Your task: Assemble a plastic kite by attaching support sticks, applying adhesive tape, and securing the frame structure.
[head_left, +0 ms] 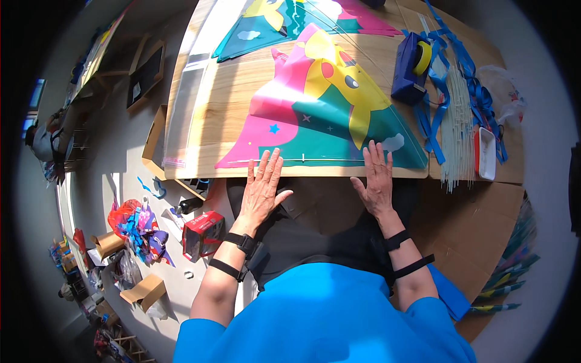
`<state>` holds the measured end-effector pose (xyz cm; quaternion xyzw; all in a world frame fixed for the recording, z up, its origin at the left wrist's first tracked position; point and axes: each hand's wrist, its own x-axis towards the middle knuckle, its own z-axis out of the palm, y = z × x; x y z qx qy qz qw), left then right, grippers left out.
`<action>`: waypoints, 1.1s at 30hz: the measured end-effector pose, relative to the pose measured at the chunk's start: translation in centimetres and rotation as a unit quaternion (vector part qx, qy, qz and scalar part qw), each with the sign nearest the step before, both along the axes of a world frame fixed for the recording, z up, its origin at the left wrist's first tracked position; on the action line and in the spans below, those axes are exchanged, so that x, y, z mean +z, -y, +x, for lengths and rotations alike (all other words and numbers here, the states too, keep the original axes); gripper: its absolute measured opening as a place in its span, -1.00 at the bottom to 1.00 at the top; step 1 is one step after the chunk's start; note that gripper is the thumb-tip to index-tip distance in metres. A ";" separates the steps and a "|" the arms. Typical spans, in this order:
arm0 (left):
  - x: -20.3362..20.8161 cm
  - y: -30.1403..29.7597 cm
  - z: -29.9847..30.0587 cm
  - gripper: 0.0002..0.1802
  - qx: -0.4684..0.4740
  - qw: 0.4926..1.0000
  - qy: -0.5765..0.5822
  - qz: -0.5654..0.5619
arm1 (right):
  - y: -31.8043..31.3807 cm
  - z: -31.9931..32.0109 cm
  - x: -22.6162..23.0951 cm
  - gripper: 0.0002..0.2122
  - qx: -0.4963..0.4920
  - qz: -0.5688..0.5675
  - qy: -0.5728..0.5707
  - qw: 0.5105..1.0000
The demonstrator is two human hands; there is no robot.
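A triangular kite (275,130) of pink, green and yellow fabric with a cartoon figure lies on the wooden table (212,103) before me. A thin pale rod (327,160) runs along its near edge, with a small white cross-piece near the middle. My left hand (264,186) rests flat at the near edge, its fingertips on the rod's left part. Flat at the right part of that edge lies my right hand (376,184), fingers stretched out. Neither hand holds anything. Beyond, more printed kite fabric (254,37) is stacked at the table's far side.
To the right stand a blue tape dispenser (407,69), blue ribbons (442,115), a bundle of thin pale rods (458,133) and a small white tray (486,154). Cardboard boxes (145,290), a red box (203,235) and colourful bags (142,227) lie on the floor at left.
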<state>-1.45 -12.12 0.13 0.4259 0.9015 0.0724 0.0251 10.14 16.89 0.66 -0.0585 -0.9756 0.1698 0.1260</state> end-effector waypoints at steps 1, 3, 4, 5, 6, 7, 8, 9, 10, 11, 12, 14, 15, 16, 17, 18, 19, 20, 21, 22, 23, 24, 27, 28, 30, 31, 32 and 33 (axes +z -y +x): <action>0.2 -1.2 0.5 0.09 -0.002 1.000 0.000 0.005 | -0.8 -0.3 0.7 -0.36 -0.017 -0.014 -0.044 0.999; 0.0 -3.5 1.1 0.07 0.009 1.000 -0.003 0.020 | -3.0 -1.5 2.6 -0.53 -0.093 -0.070 -0.144 0.983; -0.8 -3.6 1.3 0.07 0.023 0.999 0.011 0.031 | -4.2 -2.3 3.1 -0.62 -0.165 -0.169 -0.176 0.956; -1.6 -3.7 1.4 0.06 0.025 0.999 0.000 0.022 | -6.4 -3.1 3.4 -0.65 -0.220 -0.203 -0.182 0.937; -2.1 -4.0 1.3 0.06 0.025 1.000 -0.013 0.012 | -8.8 -3.9 3.9 -0.69 -0.274 -0.240 -0.190 0.912; -2.3 -4.4 1.3 0.05 0.027 0.999 -0.014 0.010 | -11.2 -4.8 4.3 -0.72 -0.297 -0.250 -0.187 0.902; -2.3 -4.5 1.4 0.05 0.032 0.999 -0.015 0.002 | -13.4 -5.8 4.7 -0.74 -0.318 -0.267 -0.181 0.892; -2.2 -4.6 1.3 0.04 0.030 0.999 -0.010 -0.003 | -14.9 -6.8 5.0 -0.75 -0.337 -0.286 -0.175 0.880; -2.1 -4.8 1.2 0.03 0.024 1.000 -0.007 -0.009 | -16.2 -7.6 5.3 -0.76 -0.328 -0.246 -0.157 0.898; -2.0 -4.7 1.2 0.04 0.022 1.000 -0.011 -0.016 | -17.2 -8.5 5.4 -0.75 -0.318 -0.209 -0.138 0.915; -1.8 -5.0 1.1 0.06 0.018 1.000 -0.014 -0.018 | -18.4 -9.3 5.7 -0.75 -0.308 -0.167 -0.121 0.929; -1.6 -4.8 1.1 0.08 0.019 0.999 -0.013 -0.023 | -19.4 -11.2 5.1 -0.70 -0.306 -0.308 -0.101 0.895; -1.5 -4.6 1.2 0.10 0.022 0.999 -0.012 -0.027 | -18.7 -12.2 6.0 -0.70 -0.327 -0.382 -0.057 0.863; -1.4 -4.4 1.3 0.11 0.025 0.999 -0.011 -0.030 | -18.4 -12.9 6.8 -0.70 -0.344 -0.452 -0.012 0.823; -1.3 -4.4 1.4 0.12 0.024 0.999 -0.010 -0.031 | -18.7 -13.1 7.0 -0.73 -0.339 -0.482 0.028 0.807; -1.1 -4.4 1.4 0.13 0.024 0.999 -0.009 -0.033 | -19.0 -13.6 7.2 -0.75 -0.351 -0.488 0.047 0.798; -1.1 -4.5 1.3 0.13 0.023 0.999 -0.006 -0.039 | -19.3 -14.1 7.4 -0.76 -0.363 -0.493 0.065 0.788; -1.0 -4.6 1.3 0.13 0.022 0.999 -0.002 -0.042 | -19.7 -14.4 7.1 -0.78 -0.376 -0.497 0.086 0.777; -0.9 -4.7 1.3 0.13 0.022 0.999 0.002 -0.045 | -20.0 -14.4 6.8 -0.82 -0.356 -0.512 0.084 0.777; -0.9 -4.8 1.3 0.13 0.021 0.999 0.005 -0.047 | -20.0 -14.5 6.4 -0.83 -0.376 -0.544 0.046 0.748; -0.8 -4.8 1.3 0.14 0.019 0.998 0.005 -0.053 | -19.7 -14.9 5.9 -0.83 -0.393 -0.576 0.011 0.717; -0.7 -4.8 1.2 0.14 0.019 0.998 0.008 -0.054 | -19.4 -15.0 5.5 -0.83 -0.409 -0.606 -0.024 0.682; -0.6 -4.8 1.4 0.14 0.016 0.998 0.016 -0.057 | -19.9 -13.7 4.9 -0.87 -0.361 -0.683 -0.058 0.632; -0.6 -4.7 1.2 0.14 0.019 0.998 0.015 -0.064 | -19.8 -13.4 4.5 -0.89 -0.357 -0.697 -0.063 0.619; -0.6 -4.7 1.4 0.14 0.024 0.997 0.018 -0.077 | -17.7 -12.4 4.8 -0.84 -0.344 -0.700 -0.071 0.622; -0.6 -4.7 1.5 0.15 0.025 0.996 0.015 -0.083 | -17.1 -12.0 4.7 -0.82 -0.348 -0.693 -0.067 0.628; -0.4 -4.8 1.4 0.15 0.023 0.996 0.022 -0.081 | -16.7 -11.6 4.6 -0.80 -0.352 -0.686 -0.067 0.633; -0.2 -4.9 1.4 0.16 0.022 0.996 0.028 -0.079 | -16.6 -11.5 3.8 -0.76 -0.367 -0.685 -0.063 0.627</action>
